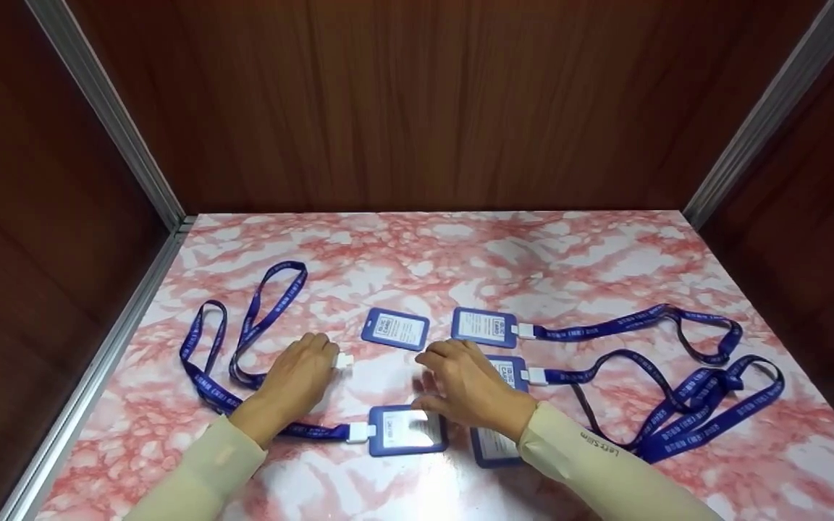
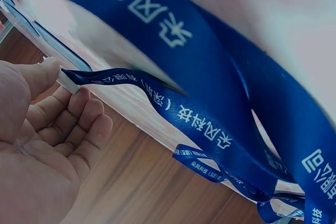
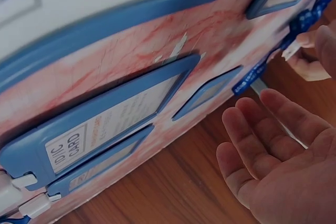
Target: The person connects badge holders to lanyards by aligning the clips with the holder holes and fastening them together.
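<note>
My left hand (image 1: 295, 378) pinches the white plastic clip (image 1: 344, 360) of a blue lanyard (image 1: 270, 318) between thumb and fingers; the left wrist view shows the printed strap (image 2: 197, 121) running away from it. Just beyond the clip lies a blue badge holder (image 1: 395, 328) with no strap attached. My right hand (image 1: 471, 383) holds nothing; its fingers are loosely extended in the right wrist view, palm showing. It is over the badge holders and partly covers them. Below the hands, another badge holder (image 1: 407, 432) is joined by a white clip (image 1: 359, 433) to a blue strap.
On the right lie more holders: an upper one (image 1: 484, 327) with its strap (image 1: 598, 327), a middle one (image 1: 510, 371), and a lower one (image 1: 495, 449) partly under my right wrist. Tangled blue straps (image 1: 699, 405) spread to the right. Brown panels (image 1: 431, 108) enclose the marbled table (image 1: 460, 253).
</note>
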Demonstrator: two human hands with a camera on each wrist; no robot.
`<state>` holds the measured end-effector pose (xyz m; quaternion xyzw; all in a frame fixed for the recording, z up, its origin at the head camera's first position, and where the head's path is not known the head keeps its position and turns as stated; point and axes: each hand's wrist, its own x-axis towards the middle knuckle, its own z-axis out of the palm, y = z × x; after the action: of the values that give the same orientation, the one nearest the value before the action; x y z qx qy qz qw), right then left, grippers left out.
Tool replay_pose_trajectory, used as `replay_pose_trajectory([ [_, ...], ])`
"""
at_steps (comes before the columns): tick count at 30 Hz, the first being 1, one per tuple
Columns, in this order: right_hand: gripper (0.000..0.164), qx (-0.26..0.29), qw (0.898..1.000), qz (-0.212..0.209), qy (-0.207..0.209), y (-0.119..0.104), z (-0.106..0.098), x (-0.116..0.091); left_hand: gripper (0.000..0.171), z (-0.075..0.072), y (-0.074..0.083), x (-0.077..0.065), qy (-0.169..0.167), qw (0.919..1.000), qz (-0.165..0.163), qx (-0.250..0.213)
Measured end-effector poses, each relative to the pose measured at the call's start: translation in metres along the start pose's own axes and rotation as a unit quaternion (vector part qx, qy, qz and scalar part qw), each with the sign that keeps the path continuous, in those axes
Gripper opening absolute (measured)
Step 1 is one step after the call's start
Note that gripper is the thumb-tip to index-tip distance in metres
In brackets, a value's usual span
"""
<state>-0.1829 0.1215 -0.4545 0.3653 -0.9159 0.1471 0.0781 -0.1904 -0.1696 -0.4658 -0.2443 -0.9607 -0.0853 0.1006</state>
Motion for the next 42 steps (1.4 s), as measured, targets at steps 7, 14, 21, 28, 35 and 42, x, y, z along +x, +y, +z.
replay_pose_trajectory([
  [7,0.062,-0.003,1.0,0.018,-0.007,0.004,-0.001,0.006,0.014,-0.001,0.002,-0.002,0.002,1.0,0.004,-0.006],
  [14,0.061,0.011,0.999,0.034,-0.011,0.006,-0.001,0.013,0.018,0.001,0.0,-0.003,0.022,0.9995,0.02,-0.007],
  [21,0.062,0.012,0.999,0.046,-0.015,0.011,-0.003,0.019,0.018,0.002,0.001,-0.003,0.014,0.9996,0.021,-0.01],
  [28,0.065,-0.003,0.998,0.065,-0.022,0.016,-0.001,0.028,0.017,0.002,0.001,-0.003,0.007,0.9997,0.019,-0.015],
  [35,0.067,-0.007,0.995,0.094,-0.034,0.022,-0.001,0.036,0.017,0.0,0.002,-0.003,0.0,0.9998,0.014,-0.016],
  [42,0.066,0.001,0.995,0.094,-0.016,0.029,0.002,0.042,0.018,0.001,0.002,-0.004,0.025,0.999,0.036,-0.008],
])
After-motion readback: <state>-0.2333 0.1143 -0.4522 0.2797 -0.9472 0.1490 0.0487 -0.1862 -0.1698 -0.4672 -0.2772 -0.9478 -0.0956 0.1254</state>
